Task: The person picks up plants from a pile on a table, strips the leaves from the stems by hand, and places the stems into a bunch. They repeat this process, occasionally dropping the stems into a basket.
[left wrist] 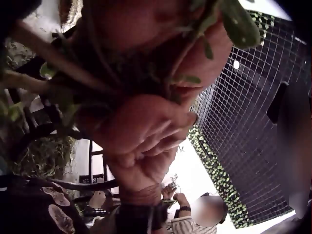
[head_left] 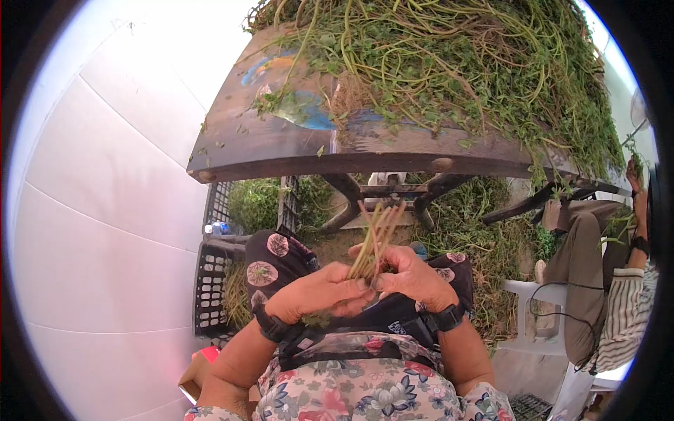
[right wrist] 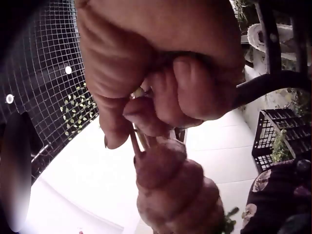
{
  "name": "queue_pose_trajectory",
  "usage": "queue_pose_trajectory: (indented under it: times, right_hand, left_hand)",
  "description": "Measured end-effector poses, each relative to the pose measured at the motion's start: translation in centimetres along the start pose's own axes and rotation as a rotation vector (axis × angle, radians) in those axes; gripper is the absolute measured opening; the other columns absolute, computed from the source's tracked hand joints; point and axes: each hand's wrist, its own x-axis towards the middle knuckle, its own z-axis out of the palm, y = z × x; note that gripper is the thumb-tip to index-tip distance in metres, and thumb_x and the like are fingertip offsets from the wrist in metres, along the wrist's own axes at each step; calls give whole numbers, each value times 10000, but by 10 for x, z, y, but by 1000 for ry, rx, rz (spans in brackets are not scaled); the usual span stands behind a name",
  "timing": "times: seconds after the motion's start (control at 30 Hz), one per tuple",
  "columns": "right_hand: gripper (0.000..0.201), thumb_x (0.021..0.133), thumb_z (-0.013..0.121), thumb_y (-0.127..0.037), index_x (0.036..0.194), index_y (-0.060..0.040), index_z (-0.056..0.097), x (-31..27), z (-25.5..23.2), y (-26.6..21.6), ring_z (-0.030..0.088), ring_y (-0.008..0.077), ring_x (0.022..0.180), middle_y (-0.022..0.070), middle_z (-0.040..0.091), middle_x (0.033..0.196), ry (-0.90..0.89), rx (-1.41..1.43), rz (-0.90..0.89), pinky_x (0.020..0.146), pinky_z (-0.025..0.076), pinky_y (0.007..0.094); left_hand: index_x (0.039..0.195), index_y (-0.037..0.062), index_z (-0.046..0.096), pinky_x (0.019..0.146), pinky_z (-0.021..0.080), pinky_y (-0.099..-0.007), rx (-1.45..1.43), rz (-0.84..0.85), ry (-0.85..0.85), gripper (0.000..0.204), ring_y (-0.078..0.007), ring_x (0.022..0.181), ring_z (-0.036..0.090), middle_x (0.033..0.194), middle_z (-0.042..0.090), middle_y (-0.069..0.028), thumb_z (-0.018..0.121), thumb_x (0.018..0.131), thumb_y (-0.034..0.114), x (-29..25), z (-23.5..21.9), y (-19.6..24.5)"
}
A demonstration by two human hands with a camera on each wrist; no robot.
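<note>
In the head view, a small bundle of green and reddish leafy stems (head_left: 372, 242) stands upright over the lap. My left hand (head_left: 319, 289) grips its lower part, with the thumb across the stems. From the other side my right hand (head_left: 415, 279) holds the same bundle, its thumb tip close to the left thumb. Curled right fingers (right wrist: 190, 92) show around the thin stems in the right wrist view. Small leaves (left wrist: 239, 24) hang by the left hand in the left wrist view. The palms hide the bundle's lower end.
A wooden table (head_left: 260, 158) ahead bears a large heap of leafy stems (head_left: 477, 70). Black crates (head_left: 210, 288) with greens stand at left, and more stems (head_left: 484, 281) litter the floor. Another person (head_left: 635, 309) sits at right beside a white plastic chair (head_left: 526, 302).
</note>
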Motion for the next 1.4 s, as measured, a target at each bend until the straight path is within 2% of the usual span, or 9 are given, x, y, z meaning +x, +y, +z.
queue_pose_trajectory:
  times: [0.23,0.27,0.47,0.57,0.8,1.1,1.3,1.33,1.4]
  right_hand:
    - [288,787,624,-129,1039,-5,555,-2,-10,-7,527,60,779,-16,581,829,45,-81,18,703,440,237]
    - [234,812,609,-133,1010,-19,557,0,-9,-1,496,39,653,-32,547,748,194,-116,-102,581,407,209]
    - [137,835,597,-143,936,-60,559,-3,-23,8,335,17,470,-71,428,640,409,413,-69,408,219,186]
    - [123,841,598,-153,922,-70,558,-5,-28,13,337,14,470,-76,422,629,481,411,-78,406,216,187]
    - [104,835,614,-162,905,-104,564,1,-30,12,313,-5,493,-88,413,621,775,346,-162,421,220,185]
    - [158,803,599,-118,910,-2,596,-1,-12,-5,507,61,677,-3,578,770,724,-316,-220,602,425,232]
    - [169,792,601,-119,907,4,594,5,17,-19,543,83,721,25,617,778,521,-350,-289,644,450,241]
    - [176,799,587,-108,930,9,597,4,23,-29,545,80,733,27,625,795,422,-374,-254,657,453,239]
    - [179,799,579,-93,944,10,598,4,23,-28,545,82,727,18,624,796,476,-230,-274,656,453,240]
  left_hand:
    - [919,24,532,566,393,-213,-48,6,-79,307,-63,593,475,712,514,3,487,920,328,12,1,-15]
    - [962,19,532,603,412,-215,-115,32,-64,321,-68,631,497,750,530,-7,488,919,334,13,1,-16]
    - [1173,-2,483,824,407,-250,325,183,254,411,-95,958,487,1030,539,-46,531,898,301,9,-8,-11]
    - [1168,-6,480,811,409,-252,605,366,505,380,-98,936,486,1059,532,-53,538,892,249,11,-19,-18]
    - [927,-16,570,755,419,-237,373,386,725,225,-100,811,522,877,590,-28,510,908,200,-16,0,9]
    - [1029,56,551,791,468,-357,1057,596,759,342,-315,964,553,1057,572,-133,640,699,44,-10,25,33]
    - [1204,64,428,776,468,-364,806,553,691,560,-359,904,555,1031,581,-154,651,690,55,23,23,14]
    - [1215,11,424,763,473,-338,717,468,679,551,-247,901,580,1055,584,-142,635,707,33,23,26,13]
    - [1170,5,453,770,467,-328,638,464,648,440,-224,887,581,1014,594,-128,606,763,79,25,17,7]
